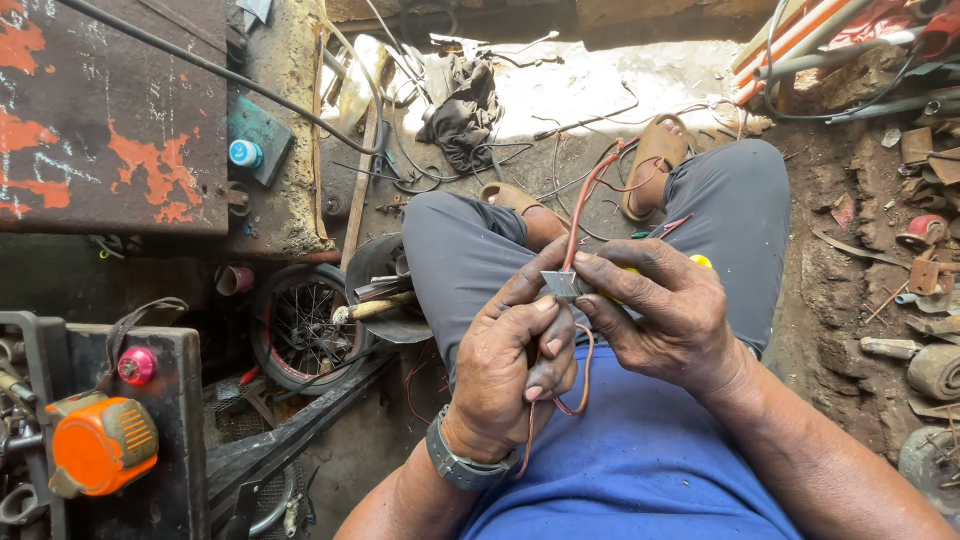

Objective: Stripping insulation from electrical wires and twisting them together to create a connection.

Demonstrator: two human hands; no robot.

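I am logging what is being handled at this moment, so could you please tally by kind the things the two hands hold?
Small metal part, pinched by the left hand and right hand: 1
Red wire, running up from the metal part: 1
Yellow-handled tool in the right hand, mostly hidden: 1
Total: 3
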